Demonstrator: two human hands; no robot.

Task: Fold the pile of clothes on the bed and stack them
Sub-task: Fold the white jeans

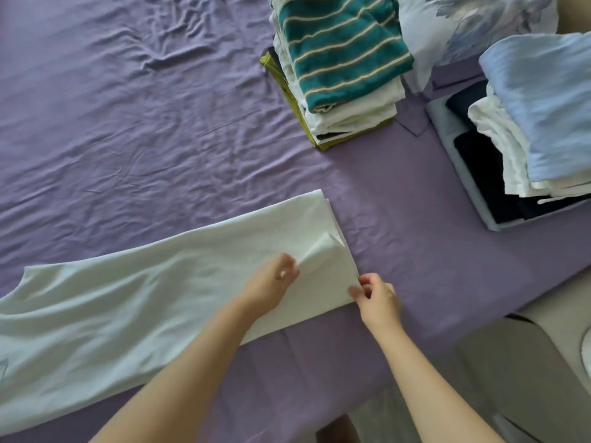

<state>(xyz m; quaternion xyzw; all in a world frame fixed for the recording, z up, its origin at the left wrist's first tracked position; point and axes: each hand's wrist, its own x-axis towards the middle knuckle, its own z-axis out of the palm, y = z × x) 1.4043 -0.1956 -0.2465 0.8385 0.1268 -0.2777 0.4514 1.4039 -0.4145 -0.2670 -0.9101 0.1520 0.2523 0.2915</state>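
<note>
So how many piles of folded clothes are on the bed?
2. One pile, topped by a teal striped towel, sits at the top middle. The other pile, topped by a light blue cloth, is at the right edge. More may lie out of view.

Matt lilac cotton-like bedsheet [128, 123], creased all over. The pale garment [128, 302] is smooth, thin cloth with a soft sheen. On the stack, the teal striped towel [342, 49] looks thick and fuzzy; the blue folded piece [550, 100] shows a crinkled, gauzy weave.
</note>
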